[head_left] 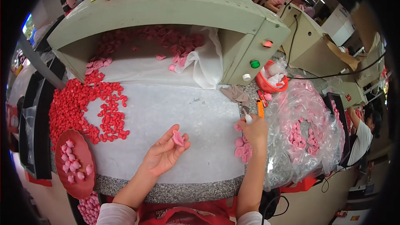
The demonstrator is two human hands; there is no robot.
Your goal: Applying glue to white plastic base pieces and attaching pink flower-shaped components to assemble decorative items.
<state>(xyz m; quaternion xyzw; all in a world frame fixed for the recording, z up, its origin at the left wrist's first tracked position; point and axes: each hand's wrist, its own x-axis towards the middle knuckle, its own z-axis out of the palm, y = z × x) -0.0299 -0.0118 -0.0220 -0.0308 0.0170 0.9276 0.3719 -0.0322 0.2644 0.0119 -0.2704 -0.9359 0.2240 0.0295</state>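
Note:
My left hand [164,152] is palm-up over the white sheet [187,121] and pinches a small pink moulded piece [178,138] between thumb and fingers. My right hand [253,131] rests at the sheet's right edge, closed on a small white-handled tool [248,118] that points up. Several pink pieces [242,148] lie just under and left of that hand. A large spread of red pieces [89,106] covers the left part of the sheet.
A green machine housing [166,12] arches over the back, with pink pieces inside. A red tray [75,162] holds pink pieces at the left. A clear bag of pink pieces [304,133], an orange cutter [260,108] and a red bowl [271,84] sit right. Other people work nearby.

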